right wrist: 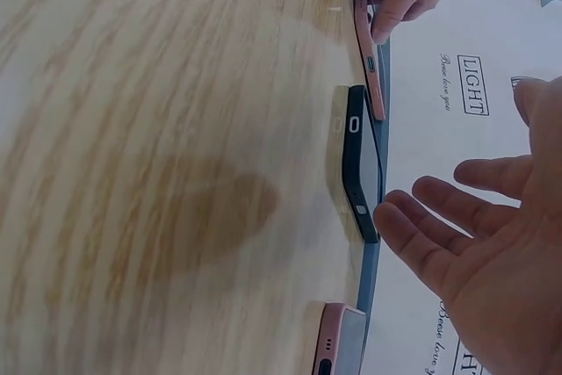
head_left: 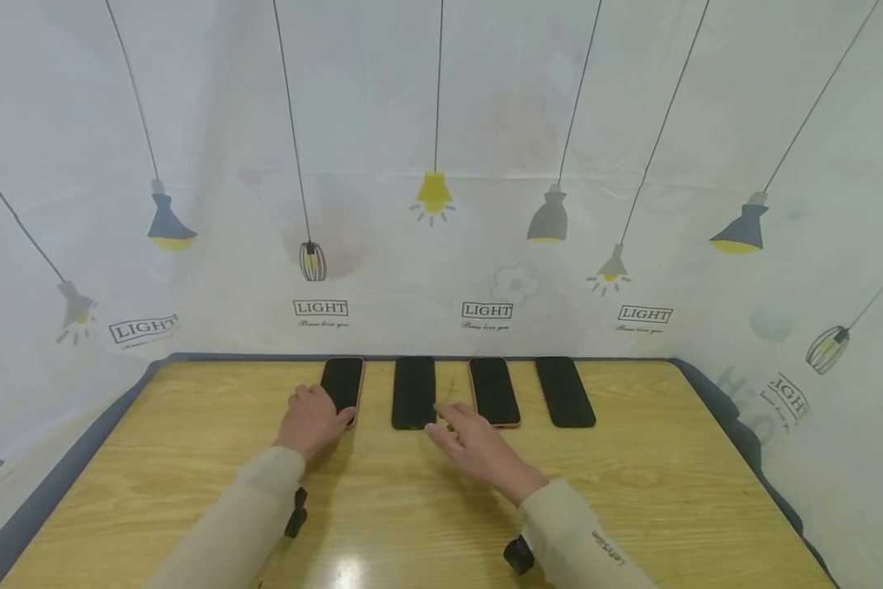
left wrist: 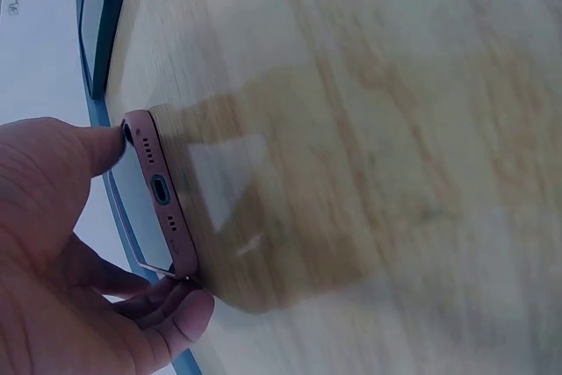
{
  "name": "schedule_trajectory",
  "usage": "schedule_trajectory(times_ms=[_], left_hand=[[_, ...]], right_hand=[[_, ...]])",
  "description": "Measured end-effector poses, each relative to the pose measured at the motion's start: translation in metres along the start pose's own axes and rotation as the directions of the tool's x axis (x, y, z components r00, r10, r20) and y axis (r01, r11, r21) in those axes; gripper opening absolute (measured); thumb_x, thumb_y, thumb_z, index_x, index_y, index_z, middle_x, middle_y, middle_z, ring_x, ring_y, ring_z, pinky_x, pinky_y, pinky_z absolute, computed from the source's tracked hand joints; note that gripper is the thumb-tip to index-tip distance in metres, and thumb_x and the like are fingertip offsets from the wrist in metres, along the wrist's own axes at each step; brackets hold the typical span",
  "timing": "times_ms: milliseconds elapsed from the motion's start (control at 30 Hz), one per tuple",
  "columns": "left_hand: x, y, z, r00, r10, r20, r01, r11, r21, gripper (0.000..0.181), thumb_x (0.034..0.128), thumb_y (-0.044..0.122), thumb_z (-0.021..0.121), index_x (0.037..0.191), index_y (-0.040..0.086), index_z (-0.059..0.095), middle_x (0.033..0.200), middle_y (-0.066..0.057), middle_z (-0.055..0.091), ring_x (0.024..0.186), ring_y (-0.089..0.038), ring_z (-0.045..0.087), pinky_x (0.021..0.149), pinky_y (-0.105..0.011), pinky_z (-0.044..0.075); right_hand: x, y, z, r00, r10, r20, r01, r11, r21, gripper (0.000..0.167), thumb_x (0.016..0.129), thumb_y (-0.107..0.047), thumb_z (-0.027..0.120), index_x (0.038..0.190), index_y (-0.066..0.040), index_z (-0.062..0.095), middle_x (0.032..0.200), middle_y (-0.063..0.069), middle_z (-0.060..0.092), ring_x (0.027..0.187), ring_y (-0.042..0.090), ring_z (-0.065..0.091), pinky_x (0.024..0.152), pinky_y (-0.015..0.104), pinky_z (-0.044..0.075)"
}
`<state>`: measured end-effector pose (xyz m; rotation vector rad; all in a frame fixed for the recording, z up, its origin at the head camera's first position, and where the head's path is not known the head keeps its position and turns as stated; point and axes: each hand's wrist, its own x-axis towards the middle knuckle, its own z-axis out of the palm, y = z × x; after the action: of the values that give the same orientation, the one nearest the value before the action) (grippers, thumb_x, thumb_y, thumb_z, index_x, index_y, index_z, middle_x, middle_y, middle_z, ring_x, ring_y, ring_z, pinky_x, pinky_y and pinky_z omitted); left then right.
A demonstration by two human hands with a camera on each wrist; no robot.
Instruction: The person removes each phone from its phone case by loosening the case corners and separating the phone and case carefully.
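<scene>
Several phones lie in a row near the table's far edge. My left hand (head_left: 313,423) grips the leftmost phone (head_left: 344,383), which has a pink case; in the left wrist view the thumb (left wrist: 104,148) is at one long side and the fingertips (left wrist: 189,313) at the other. Just right of the second phone, a black-cased one (head_left: 414,393), my right hand (head_left: 478,442) hovers with fingers spread and holds nothing. Another pink-cased phone (head_left: 495,393) lies beyond that hand's fingers. At the right end is a black phone (head_left: 565,391).
The wooden table (head_left: 647,491) has a dark blue edge. Behind it and along both sides hangs a pale sheet (head_left: 382,164) printed with lamps and lettering. A black strap piece (head_left: 518,555) sits under the right sleeve.
</scene>
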<state>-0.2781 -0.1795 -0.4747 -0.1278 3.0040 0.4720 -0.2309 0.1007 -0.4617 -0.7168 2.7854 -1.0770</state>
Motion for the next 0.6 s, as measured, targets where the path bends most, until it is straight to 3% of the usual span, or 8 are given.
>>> schedule_trajectory(times_ms=[200, 367, 600], left_hand=[[-0.002, 0.003, -0.004, 0.999, -0.041, 0.024, 0.041, 0.999, 0.01, 0.077, 0.1007, 0.04, 0.063, 0.127, -0.029, 0.042, 0.118, -0.043, 0.048, 0.11, -0.049, 0.054, 0.095, -0.057, 0.051], [-0.001, 0.003, -0.006, 0.999, -0.031, 0.015, 0.031, 0.999, 0.027, 0.076, 0.1, 0.041, 0.065, 0.124, -0.029, 0.046, 0.109, -0.041, 0.052, 0.103, -0.047, 0.056, 0.091, -0.055, 0.051], [0.001, 0.004, -0.008, 0.997, -0.067, 0.024, 0.067, 0.997, -0.035, 0.073, 0.0973, 0.041, 0.068, 0.121, -0.025, 0.05, 0.103, -0.036, 0.053, 0.098, -0.043, 0.054, 0.087, -0.053, 0.05]], right_hand=[[0.002, -0.001, 0.006, 1.0, -0.008, 0.013, 0.008, 0.999, 0.036, 0.055, 0.111, -0.037, 0.047, 0.149, 0.002, 0.049, 0.144, 0.023, 0.055, 0.118, 0.037, 0.062, 0.1, 0.055, 0.053], [0.004, -0.002, 0.01, 1.0, -0.016, 0.02, 0.014, 0.998, 0.065, 0.056, 0.111, -0.038, 0.045, 0.149, 0.003, 0.048, 0.144, 0.024, 0.054, 0.118, 0.037, 0.063, 0.1, 0.054, 0.053], [0.008, -0.003, 0.014, 1.0, -0.014, 0.027, 0.012, 0.997, 0.075, 0.057, 0.112, -0.038, 0.044, 0.149, 0.005, 0.048, 0.142, 0.023, 0.056, 0.119, 0.037, 0.061, 0.101, 0.055, 0.052]])
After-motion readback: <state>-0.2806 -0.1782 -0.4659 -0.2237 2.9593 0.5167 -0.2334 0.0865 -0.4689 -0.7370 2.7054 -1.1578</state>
